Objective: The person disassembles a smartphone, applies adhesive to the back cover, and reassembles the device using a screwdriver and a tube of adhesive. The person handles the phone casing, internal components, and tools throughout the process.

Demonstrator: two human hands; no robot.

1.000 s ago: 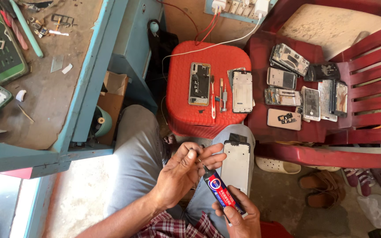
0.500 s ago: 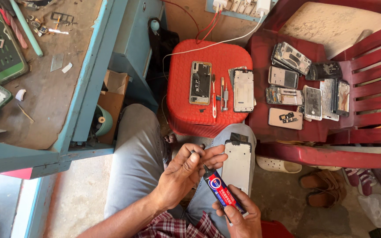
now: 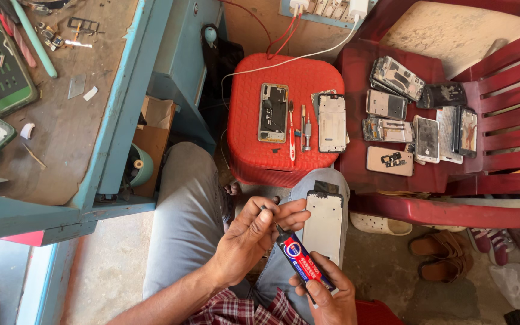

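red stool (image 3: 284, 78), right hand (image 3: 326, 289) gripping glue tube (image 3: 301, 263), left hand (image 3: 254, 235) pinching cap

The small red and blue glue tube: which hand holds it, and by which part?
The right hand grips the small red and blue glue tube by its rear end. The left hand pinches the black nozzle tip with its fingertips.

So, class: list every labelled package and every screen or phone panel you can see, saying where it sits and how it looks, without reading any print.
Glue tube: held in the right hand, left hand at its tip; slim, dark, red-and-blue label.
White phone frame: on the person's knee; rectangular.
Open phone body: on the red stool; gold-edged.
White panel: on the stool, right side.
Pile of phone parts: on the red chair; mixed grey, white, gold.
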